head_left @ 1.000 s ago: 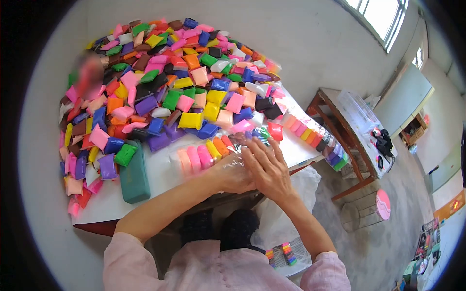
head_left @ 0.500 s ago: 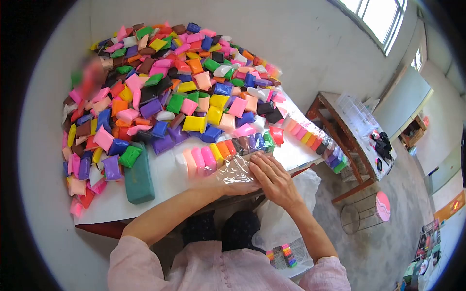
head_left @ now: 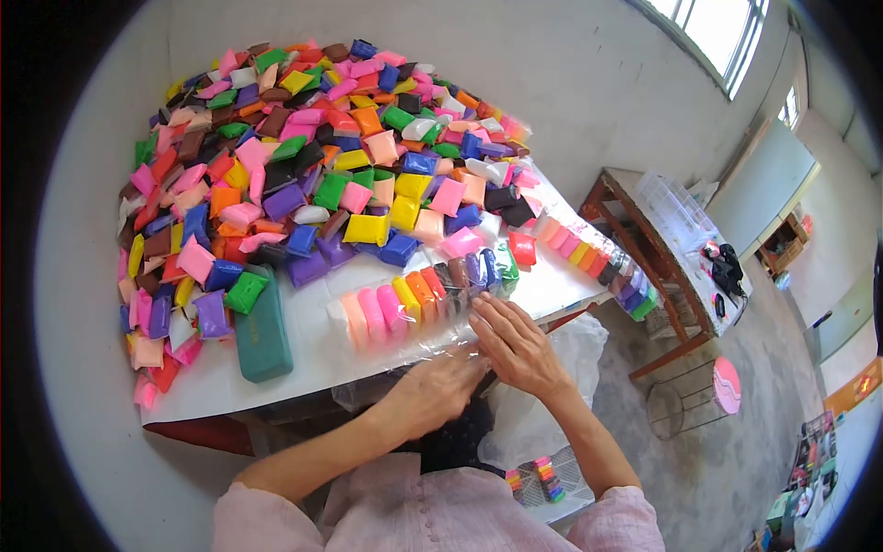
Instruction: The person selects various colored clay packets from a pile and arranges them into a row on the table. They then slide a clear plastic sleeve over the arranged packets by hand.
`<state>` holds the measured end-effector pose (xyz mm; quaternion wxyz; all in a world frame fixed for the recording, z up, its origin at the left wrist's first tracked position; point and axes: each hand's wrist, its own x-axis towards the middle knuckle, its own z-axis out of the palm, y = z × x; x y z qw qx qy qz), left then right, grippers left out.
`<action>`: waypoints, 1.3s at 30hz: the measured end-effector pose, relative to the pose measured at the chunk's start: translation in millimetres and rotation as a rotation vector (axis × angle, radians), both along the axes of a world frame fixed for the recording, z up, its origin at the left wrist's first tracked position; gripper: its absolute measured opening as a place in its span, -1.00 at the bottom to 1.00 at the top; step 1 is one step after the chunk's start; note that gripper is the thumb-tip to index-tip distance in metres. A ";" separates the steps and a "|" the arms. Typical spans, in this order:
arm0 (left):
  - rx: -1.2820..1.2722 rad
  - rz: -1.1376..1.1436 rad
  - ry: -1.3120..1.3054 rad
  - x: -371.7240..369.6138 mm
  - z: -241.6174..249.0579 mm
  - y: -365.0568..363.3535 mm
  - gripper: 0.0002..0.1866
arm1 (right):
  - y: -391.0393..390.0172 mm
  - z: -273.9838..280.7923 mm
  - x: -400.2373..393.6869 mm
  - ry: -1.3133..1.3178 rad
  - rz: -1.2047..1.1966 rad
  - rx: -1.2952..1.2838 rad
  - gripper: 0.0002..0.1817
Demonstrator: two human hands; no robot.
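Note:
A clear plastic bag lies at the table's front edge, holding a row of small soft packets in peach, pink, yellow, orange, red, black, brown, purple, blue and green. My right hand rests flat on the near right side of the bag, fingers stretched out and close together. Just below and left of it, my left hand is closed at the bag's near edge, apparently gripping the film. Its fingertips are partly hidden by the right hand.
A big heap of coloured packets covers the table's back and left. A teal box stands at front left. Another filled bag lies at the right corner. Beyond are a side table and a pink-topped stool; below, a crate with packet rows.
My left hand has moved down toward my body, and the plastic flap that stood up over the row now lies lower. The right hand stays nearly in place.

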<state>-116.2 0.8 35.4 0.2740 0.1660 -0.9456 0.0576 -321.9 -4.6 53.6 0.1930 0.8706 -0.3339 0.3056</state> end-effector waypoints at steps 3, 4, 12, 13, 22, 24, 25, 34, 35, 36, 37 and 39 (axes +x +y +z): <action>-0.078 -0.168 0.080 34.3 20.8 40.5 -0.68 | -0.1 -6.5 -7.2 0.015 -0.016 -0.032 -0.42; 0.021 -0.187 0.195 48.3 20.7 55.6 -0.70 | 2.5 -3.8 -9.2 -0.011 0.013 0.001 -0.40; 0.210 0.485 0.385 114.3 40.8 42.0 -0.04 | 26.3 28.7 -70.3 -0.158 -0.154 0.244 0.11; 0.246 0.494 0.336 116.6 42.9 37.7 0.01 | 24.8 28.7 -78.2 -0.122 -0.219 0.271 0.17; 0.409 0.482 0.345 105.0 39.7 8.3 0.10 | -17.1 23.7 -64.1 -0.307 -0.185 0.493 0.09; 0.472 0.471 0.452 100.8 30.4 2.8 0.08 | -26.3 14.3 -65.9 -0.292 -0.155 0.442 0.01; 0.505 0.466 0.506 99.2 26.0 1.2 0.07 | -25.0 11.2 -66.7 -0.286 -0.148 0.418 -0.04; 0.245 0.600 0.445 88.4 19.8 -4.2 -0.37 | -39.9 -2.5 -48.4 -0.524 -0.194 0.288 -0.23; 0.248 0.612 0.447 88.5 19.7 -4.0 -0.37 | -42.9 1.3 -42.9 -0.570 -0.189 0.293 -0.24; 0.251 0.625 0.449 88.5 19.1 -4.0 -0.37 | -45.6 3.7 -39.9 -0.615 -0.185 0.298 -0.25; 0.255 0.638 0.452 88.8 18.5 -4.0 -0.37 | -49.5 1.0 -39.7 -0.704 -0.141 0.385 -0.26; 0.302 0.658 0.488 88.9 17.0 -3.9 -0.36 | -53.4 -5.0 -36.6 -0.793 -0.097 0.435 -0.31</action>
